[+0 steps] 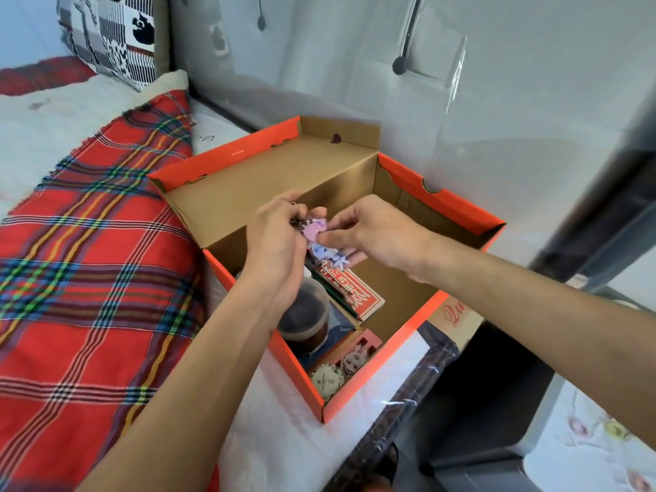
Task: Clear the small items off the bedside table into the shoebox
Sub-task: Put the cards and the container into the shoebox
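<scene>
While our left hand (280, 239) curls round the keychain charms (321, 239) and our right hand (378, 236) pinches the pink one, both above the open shoebox (461, 213), we should lower them close to the bare cardboard right of the red booklet (353, 291) before releasing.

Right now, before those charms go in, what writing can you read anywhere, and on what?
"Lu": red script on the cardboard beside the shoebox; the rest is hidden.
Unreadable, blurred: white characters on the red packet in the shoebox.
Unreadable, tiny: print on the orange lid edge.
Unreadable, tiny: print on the round badge in the shoebox.
</scene>
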{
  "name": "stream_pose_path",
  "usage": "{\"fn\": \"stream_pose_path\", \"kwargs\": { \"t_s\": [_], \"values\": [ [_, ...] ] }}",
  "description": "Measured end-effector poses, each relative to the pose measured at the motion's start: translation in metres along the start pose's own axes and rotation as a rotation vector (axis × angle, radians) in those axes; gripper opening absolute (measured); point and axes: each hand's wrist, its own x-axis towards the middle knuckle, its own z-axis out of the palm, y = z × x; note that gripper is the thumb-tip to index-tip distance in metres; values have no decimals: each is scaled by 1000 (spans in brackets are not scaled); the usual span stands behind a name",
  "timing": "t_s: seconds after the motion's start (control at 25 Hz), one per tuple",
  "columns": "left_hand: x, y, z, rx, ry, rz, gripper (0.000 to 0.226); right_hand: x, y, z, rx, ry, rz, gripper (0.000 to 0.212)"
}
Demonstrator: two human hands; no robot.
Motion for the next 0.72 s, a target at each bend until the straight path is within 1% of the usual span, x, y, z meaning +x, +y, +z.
{"fn": "stream_pose_path", "kwargs": {
  "t_s": [0.04,0.08,0.16,0.2,0.24,0.36,0.4,0.44,0.52,0.6,0.64,0.72],
  "values": [
    [4,-2,0,171,-59,-15,33,1,6,-8,34,-31,61,16],
    [8,-4,-2,435,-153,-13,33,1,11,-15,44,-78,124,18],
    [17,-7,-1,1001,-397,17,31,2,24,-27,-23,-153,244,21],
    [23,-9,2,1200,-486,28,27,3,30,-30,-68,-173,296,20],
    [28,-11,5,1324,-538,26,22,4,35,-31,-104,-195,344,17],
    [40,-20,20,1477,-698,-67,9,7,49,-30,-179,-306,451,11],
    [43,-23,24,1549,-775,-108,10,7,52,-27,-226,-355,468,12],
    [46,-27,27,1622,-847,-150,14,9,55,-24,-301,-410,475,17],
    [48,-36,33,1715,-940,-225,20,14,61,-17,-533,-528,462,31],
    [51,-45,36,1724,-966,-268,21,18,65,-12,-788,-615,435,39],
    [51,-49,37,1715,-963,-287,20,21,66,-12,-860,-638,433,40],
    [53,-56,37,1724,-973,-287,19,24,67,-12,-924,-668,440,41]
  ]
}}
